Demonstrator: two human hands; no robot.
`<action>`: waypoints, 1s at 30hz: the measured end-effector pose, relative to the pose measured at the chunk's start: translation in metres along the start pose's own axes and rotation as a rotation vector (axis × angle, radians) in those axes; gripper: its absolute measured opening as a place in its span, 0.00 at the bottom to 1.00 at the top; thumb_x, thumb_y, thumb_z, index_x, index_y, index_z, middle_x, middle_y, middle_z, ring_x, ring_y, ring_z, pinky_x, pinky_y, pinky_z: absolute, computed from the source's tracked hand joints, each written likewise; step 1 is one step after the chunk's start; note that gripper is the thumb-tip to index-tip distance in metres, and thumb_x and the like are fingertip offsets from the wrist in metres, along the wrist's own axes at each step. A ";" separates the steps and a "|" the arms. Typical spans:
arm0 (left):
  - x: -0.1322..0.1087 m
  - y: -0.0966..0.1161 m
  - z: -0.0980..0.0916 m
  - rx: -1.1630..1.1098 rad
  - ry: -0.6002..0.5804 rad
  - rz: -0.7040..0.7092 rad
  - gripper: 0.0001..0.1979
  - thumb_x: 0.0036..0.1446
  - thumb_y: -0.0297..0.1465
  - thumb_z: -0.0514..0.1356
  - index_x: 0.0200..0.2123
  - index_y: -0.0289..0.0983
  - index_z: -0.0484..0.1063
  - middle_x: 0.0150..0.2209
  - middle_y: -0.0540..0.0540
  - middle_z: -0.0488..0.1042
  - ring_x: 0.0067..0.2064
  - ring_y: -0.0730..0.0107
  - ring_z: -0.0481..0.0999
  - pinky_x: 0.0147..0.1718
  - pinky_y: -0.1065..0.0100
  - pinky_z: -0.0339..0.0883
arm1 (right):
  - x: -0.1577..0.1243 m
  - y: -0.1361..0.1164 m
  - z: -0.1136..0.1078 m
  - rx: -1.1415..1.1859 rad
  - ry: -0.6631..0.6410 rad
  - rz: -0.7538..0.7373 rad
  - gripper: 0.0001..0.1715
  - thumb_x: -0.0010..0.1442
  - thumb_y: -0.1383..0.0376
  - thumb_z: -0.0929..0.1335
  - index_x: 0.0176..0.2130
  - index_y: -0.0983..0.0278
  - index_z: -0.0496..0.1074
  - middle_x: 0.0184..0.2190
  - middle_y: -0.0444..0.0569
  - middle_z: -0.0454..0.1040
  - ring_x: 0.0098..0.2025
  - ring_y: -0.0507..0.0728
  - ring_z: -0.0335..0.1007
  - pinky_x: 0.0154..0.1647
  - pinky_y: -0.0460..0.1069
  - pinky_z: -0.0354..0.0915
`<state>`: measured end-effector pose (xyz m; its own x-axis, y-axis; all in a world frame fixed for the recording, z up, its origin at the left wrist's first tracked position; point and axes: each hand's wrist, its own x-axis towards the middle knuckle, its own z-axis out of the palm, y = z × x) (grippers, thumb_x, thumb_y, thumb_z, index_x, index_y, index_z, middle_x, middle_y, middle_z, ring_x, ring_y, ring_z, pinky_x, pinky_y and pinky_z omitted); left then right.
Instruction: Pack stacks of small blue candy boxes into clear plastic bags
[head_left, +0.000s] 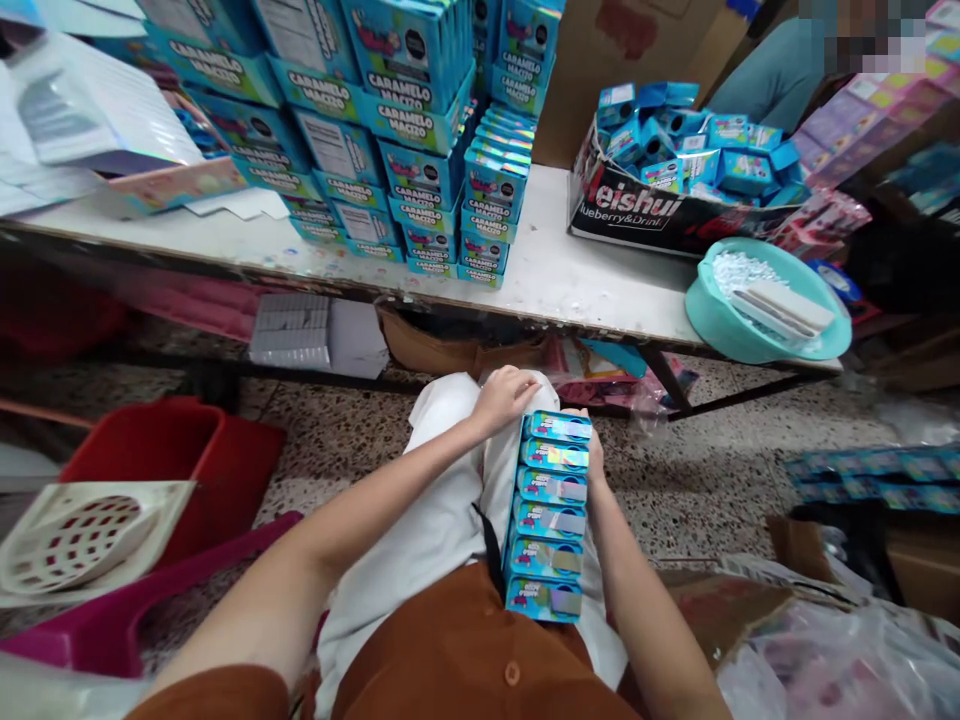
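A row of several small blue candy boxes lies on my lap, lined up one behind another, with shiny pale patches on their tops. My right hand is wrapped round the far right end of this row, its fingertips partly hidden behind the last box. Beside the far left corner, my left hand is over my knee. Its fingers are bent and close together; whatever they hold, if anything, is hidden.
Blue "Caramelo Macizo" cartons are stacked on the white bench. To their right stand a black box full of small blue boxes and a turquoise basin with white bits. A red bin sits at left, plastic bags at lower right.
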<state>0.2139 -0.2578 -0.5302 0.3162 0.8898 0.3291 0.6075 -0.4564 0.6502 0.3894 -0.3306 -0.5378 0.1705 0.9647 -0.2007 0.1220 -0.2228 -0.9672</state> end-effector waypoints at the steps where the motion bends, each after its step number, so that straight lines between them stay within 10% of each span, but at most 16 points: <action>1: 0.005 -0.001 -0.009 0.073 -0.046 0.059 0.10 0.63 0.36 0.53 0.34 0.39 0.71 0.34 0.48 0.75 0.40 0.66 0.70 0.40 0.65 0.59 | 0.005 -0.005 -0.002 0.006 0.013 -0.028 0.30 0.59 0.43 0.57 0.32 0.64 0.71 0.29 0.46 0.74 0.34 0.55 0.68 0.39 0.50 0.66; 7: 0.042 0.013 -0.049 0.443 -0.131 0.256 0.14 0.65 0.33 0.48 0.34 0.36 0.71 0.31 0.41 0.74 0.37 0.61 0.70 0.35 0.63 0.57 | 0.023 -0.067 -0.024 -0.292 0.366 -0.563 0.14 0.60 0.55 0.64 0.36 0.63 0.71 0.38 0.49 0.70 0.43 0.56 0.66 0.49 0.53 0.62; 11: 0.057 0.037 -0.057 0.496 -0.189 0.327 0.12 0.64 0.27 0.48 0.34 0.35 0.71 0.31 0.39 0.73 0.37 0.59 0.70 0.33 0.63 0.58 | 0.026 -0.126 -0.022 -0.927 0.071 -0.934 0.10 0.60 0.60 0.65 0.36 0.60 0.76 0.49 0.51 0.69 0.56 0.60 0.58 0.59 0.56 0.52; 21: 0.054 0.074 -0.064 0.658 -0.207 0.505 0.08 0.62 0.24 0.50 0.41 0.35 0.67 0.33 0.44 0.72 0.36 0.62 0.70 0.33 0.64 0.61 | 0.048 -0.138 -0.026 -1.533 0.022 -0.444 0.16 0.64 0.62 0.60 0.42 0.60 0.75 0.35 0.52 0.76 0.36 0.56 0.72 0.36 0.47 0.60; 30: 0.045 0.038 -0.082 0.592 -0.218 0.311 0.09 0.59 0.25 0.53 0.36 0.37 0.73 0.38 0.42 0.72 0.39 0.63 0.70 0.37 0.64 0.63 | 0.033 -0.142 -0.028 -1.540 -0.027 -0.367 0.25 0.63 0.69 0.58 0.58 0.56 0.64 0.39 0.53 0.78 0.40 0.58 0.75 0.37 0.48 0.64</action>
<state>0.1912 -0.2343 -0.4342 0.6412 0.7241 0.2540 0.7399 -0.6712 0.0454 0.4051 -0.2707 -0.4030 -0.1052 0.9942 -0.0199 0.9879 0.1068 0.1124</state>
